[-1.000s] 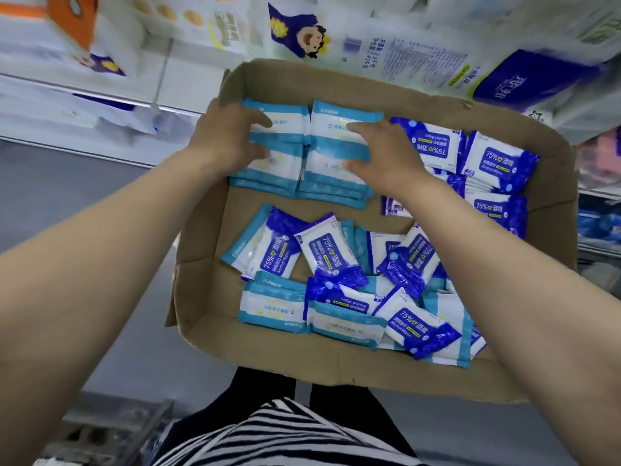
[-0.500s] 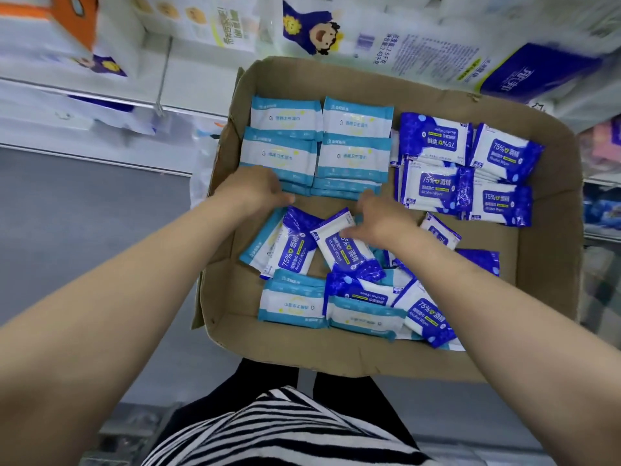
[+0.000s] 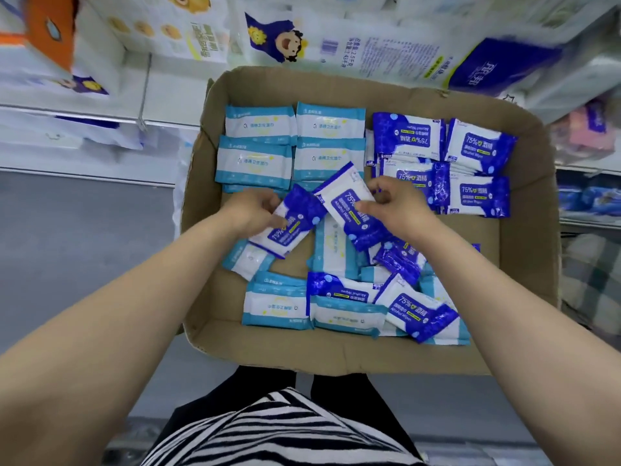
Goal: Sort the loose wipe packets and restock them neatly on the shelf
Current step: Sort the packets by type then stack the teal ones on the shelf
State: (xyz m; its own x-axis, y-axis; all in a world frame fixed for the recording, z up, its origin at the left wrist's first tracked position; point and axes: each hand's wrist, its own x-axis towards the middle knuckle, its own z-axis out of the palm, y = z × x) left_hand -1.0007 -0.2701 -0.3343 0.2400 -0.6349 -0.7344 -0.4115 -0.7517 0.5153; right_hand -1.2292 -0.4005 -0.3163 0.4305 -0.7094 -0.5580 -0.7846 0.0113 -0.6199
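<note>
Each hand grips one dark-blue packet above the loose heap: left hand (image 3: pixel 250 210) holds packet (image 3: pixel 289 223), right hand (image 3: pixel 398 205) holds packet (image 3: pixel 349 205), probably bound for the dark-blue stack (image 3: pixel 437 163) beyond the right fingers.

White shelving (image 3: pixel 100 117) runs across the top of the view, a thin metal upright (image 3: pixel 145 92) dividing its bays. Large printed paper-goods packs crowd the shelves — an orange-and-white one (image 3: pixel 50 31) at far left, a white pack with a cartoon child (image 3: pixel 279 38) in the middle, a dark blue one (image 3: pixel 500 67) to the right. Below the left shelving lies plain grey floor (image 3: pixel 77 250) — smooth, evenly lit, without hard shadows. At far right, lower shelves (image 3: pixel 588 196) hold blurred pink and blue goods
</note>
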